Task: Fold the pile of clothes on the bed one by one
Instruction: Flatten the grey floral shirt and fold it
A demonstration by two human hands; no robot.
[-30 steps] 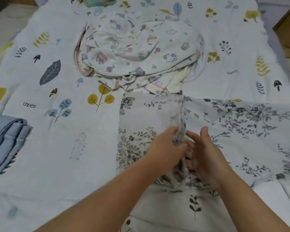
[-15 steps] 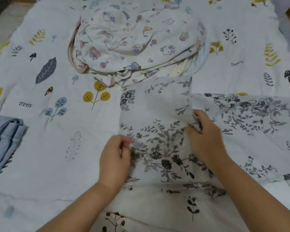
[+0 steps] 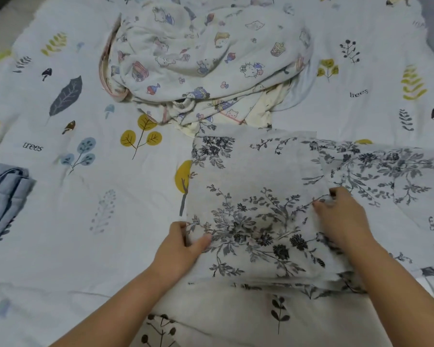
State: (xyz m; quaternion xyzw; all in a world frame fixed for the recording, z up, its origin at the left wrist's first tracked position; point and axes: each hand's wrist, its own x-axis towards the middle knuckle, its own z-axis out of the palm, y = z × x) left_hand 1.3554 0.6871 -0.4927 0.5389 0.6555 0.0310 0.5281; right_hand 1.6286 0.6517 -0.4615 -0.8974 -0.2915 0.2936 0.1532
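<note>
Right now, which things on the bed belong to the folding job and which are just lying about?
Part of the job:
- floral cloth, gripped by the left hand and the right hand
- pile of cartoon-print clothes waiting behind it

Just lying about:
- leaf-print bedsheet
- folded blue fabric at the left edge

a second ago both hands met at the middle of the floral cloth (image 3: 256,186), lifting a bunched fold. since then the left hand (image 3: 179,249) has drawn out to the cloth's left edge, the right hand (image 3: 341,221) has gone to the right edge of the folded panel, which now lies flat.
</note>
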